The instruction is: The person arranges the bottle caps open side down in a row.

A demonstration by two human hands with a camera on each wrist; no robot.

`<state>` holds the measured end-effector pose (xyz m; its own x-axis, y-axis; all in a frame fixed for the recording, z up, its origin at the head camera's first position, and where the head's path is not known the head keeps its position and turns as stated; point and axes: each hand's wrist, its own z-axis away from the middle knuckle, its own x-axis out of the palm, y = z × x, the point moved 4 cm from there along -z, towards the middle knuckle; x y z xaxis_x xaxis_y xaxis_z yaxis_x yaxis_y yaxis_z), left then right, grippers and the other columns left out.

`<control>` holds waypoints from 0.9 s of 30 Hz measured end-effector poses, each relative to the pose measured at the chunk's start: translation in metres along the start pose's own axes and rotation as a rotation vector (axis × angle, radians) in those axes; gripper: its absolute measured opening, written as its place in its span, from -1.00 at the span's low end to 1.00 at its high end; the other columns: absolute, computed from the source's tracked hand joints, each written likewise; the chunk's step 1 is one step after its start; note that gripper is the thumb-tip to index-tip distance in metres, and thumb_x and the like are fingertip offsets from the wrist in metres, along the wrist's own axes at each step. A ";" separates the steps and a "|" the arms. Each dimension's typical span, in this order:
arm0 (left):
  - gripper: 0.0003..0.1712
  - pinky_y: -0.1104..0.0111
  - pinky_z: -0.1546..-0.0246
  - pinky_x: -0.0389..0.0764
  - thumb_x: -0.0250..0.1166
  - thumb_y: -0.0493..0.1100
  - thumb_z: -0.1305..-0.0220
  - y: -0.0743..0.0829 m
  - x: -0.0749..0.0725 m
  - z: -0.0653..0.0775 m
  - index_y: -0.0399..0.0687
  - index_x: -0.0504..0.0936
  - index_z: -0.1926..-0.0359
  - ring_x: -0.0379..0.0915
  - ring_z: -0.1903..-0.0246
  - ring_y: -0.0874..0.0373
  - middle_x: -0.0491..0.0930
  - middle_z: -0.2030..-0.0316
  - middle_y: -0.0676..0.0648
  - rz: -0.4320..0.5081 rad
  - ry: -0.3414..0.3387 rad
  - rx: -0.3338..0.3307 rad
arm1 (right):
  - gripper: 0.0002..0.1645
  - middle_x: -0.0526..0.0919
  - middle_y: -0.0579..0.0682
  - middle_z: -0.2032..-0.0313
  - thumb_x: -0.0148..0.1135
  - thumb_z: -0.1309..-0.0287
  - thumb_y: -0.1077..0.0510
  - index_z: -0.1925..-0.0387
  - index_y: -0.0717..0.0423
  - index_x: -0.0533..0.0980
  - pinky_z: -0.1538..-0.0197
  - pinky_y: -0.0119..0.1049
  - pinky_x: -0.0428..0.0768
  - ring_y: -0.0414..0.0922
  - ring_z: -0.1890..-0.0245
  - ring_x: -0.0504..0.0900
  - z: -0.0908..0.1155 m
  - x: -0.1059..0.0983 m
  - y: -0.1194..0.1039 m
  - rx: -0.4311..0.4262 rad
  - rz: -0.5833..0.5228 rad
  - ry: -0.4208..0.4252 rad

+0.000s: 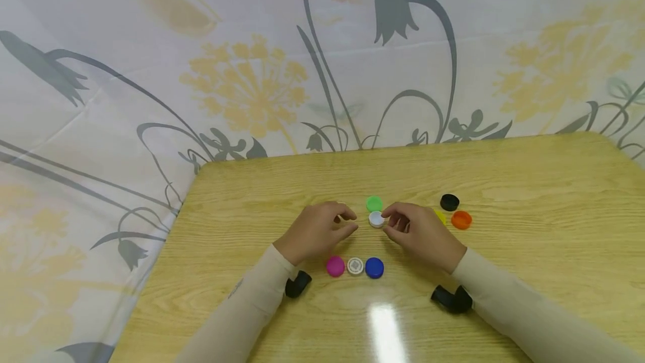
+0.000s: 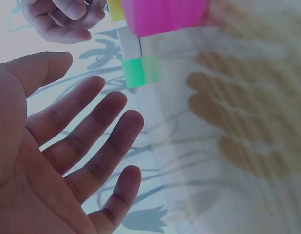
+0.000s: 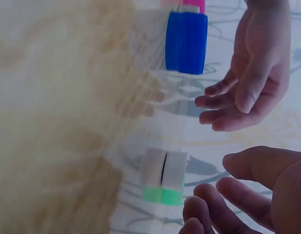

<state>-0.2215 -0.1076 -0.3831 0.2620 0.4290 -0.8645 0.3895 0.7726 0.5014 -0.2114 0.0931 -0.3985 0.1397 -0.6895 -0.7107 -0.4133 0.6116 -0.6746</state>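
A white bottle cap (image 1: 376,219) lies on the table between the two hands, hollow side up, with a light green cap (image 1: 374,204) just behind it. My right hand (image 1: 423,234) is beside the white cap, and its index fingertip overlaps the rim in the head view. In the right wrist view, a gap shows between those fingers and the white cap (image 3: 176,168). To the left, my left hand (image 1: 319,234) hovers with loosely bent fingers and nothing in its grasp. Nearer me sit a magenta cap (image 1: 335,266), a white patterned cap (image 1: 355,266) and a blue cap (image 1: 374,268) in a row.
Beyond the right hand lie a black cap (image 1: 449,202), an orange cap (image 1: 461,219) and a yellow cap (image 1: 440,216), which that hand partly covers. The wooden table (image 1: 544,251) ends at a flower-patterned cloth (image 1: 342,60). Black devices sit at both wrists.
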 end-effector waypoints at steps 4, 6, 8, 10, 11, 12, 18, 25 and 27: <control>-0.68 0.33 0.04 0.64 0.22 0.07 -0.44 0.002 0.000 -0.007 0.06 0.70 -0.04 0.65 0.08 0.19 0.71 -0.01 0.08 0.012 -0.003 0.003 | -0.79 0.72 -0.01 0.30 0.36 -0.18 0.27 0.13 0.20 0.63 0.36 -0.42 0.55 -0.25 0.43 0.54 -0.004 -0.001 0.002 0.004 0.020 0.018; -0.68 0.34 0.04 0.64 0.22 0.07 -0.44 0.003 0.000 -0.011 0.06 0.70 -0.04 0.66 0.08 0.18 0.71 -0.01 0.07 0.012 -0.005 0.007 | -0.78 0.73 0.02 0.26 0.36 -0.18 0.29 0.12 0.22 0.64 0.39 -0.42 0.53 -0.25 0.45 0.52 -0.006 -0.001 0.002 0.005 0.030 0.022; -0.69 0.35 0.05 0.64 0.22 0.06 -0.44 0.003 0.000 -0.014 0.05 0.70 -0.04 0.66 0.09 0.18 0.71 -0.01 0.06 0.012 -0.008 0.010 | -0.77 0.73 0.05 0.25 0.36 -0.17 0.29 0.11 0.24 0.64 0.41 -0.42 0.51 -0.25 0.48 0.49 -0.007 -0.001 0.002 0.004 0.046 0.023; -0.69 0.36 0.06 0.64 0.22 0.04 -0.44 0.003 0.002 -0.016 0.05 0.70 -0.05 0.66 0.09 0.18 0.71 -0.02 0.06 0.013 -0.015 0.009 | -0.75 0.74 0.07 0.24 0.37 -0.17 0.29 0.10 0.25 0.64 0.42 -0.42 0.49 -0.25 0.50 0.47 -0.009 0.000 0.002 0.008 0.063 0.020; -0.69 0.36 0.06 0.64 0.22 0.04 -0.44 0.003 0.002 -0.017 0.05 0.70 -0.05 0.66 0.09 0.18 0.71 -0.03 0.05 0.016 -0.019 0.007 | -0.74 0.74 0.07 0.23 0.37 -0.17 0.29 0.09 0.26 0.64 0.42 -0.43 0.49 -0.25 0.51 0.46 -0.010 0.000 0.002 0.012 0.070 0.015; -0.69 0.36 0.06 0.64 0.23 0.04 -0.44 0.002 0.003 -0.018 0.05 0.69 -0.06 0.66 0.08 0.18 0.70 -0.03 0.05 0.019 -0.022 0.005 | -0.73 0.74 0.08 0.22 0.37 -0.17 0.28 0.08 0.26 0.64 0.42 -0.43 0.49 -0.25 0.51 0.46 -0.011 0.000 0.002 0.015 0.076 0.009; -0.66 0.37 0.08 0.63 0.22 0.00 -0.45 0.001 0.005 -0.023 0.00 0.67 -0.12 0.65 0.09 0.19 0.71 -0.01 0.01 0.037 -0.052 0.007 | -0.68 0.75 0.13 0.17 0.36 -0.18 0.27 0.02 0.29 0.63 0.34 -0.39 0.56 -0.24 0.46 0.53 -0.015 0.003 0.003 0.043 0.086 -0.037; -0.66 0.38 0.10 0.60 0.20 -0.04 -0.46 0.000 0.010 -0.024 -0.07 0.66 -0.12 0.61 0.13 0.21 0.72 0.08 0.00 0.055 -0.123 0.008 | -0.71 0.75 0.13 0.15 0.36 -0.18 0.27 0.05 0.26 0.65 0.33 -0.39 0.53 -0.23 0.46 0.54 -0.018 0.008 0.005 0.049 0.053 -0.074; -0.66 0.38 0.09 0.60 0.21 -0.05 -0.46 0.001 0.010 -0.024 -0.08 0.66 -0.12 0.60 0.13 0.21 0.72 0.09 -0.01 0.067 -0.134 0.006 | -0.73 0.76 0.10 0.16 0.36 -0.18 0.26 0.07 0.22 0.66 0.34 -0.41 0.51 -0.25 0.48 0.50 -0.018 0.009 0.006 0.053 0.033 -0.090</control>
<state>-0.2396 -0.0915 -0.3927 0.4032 0.4129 -0.8167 0.3724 0.7411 0.5586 -0.2290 0.0836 -0.4056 0.2082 -0.6324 -0.7461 -0.3713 0.6547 -0.6585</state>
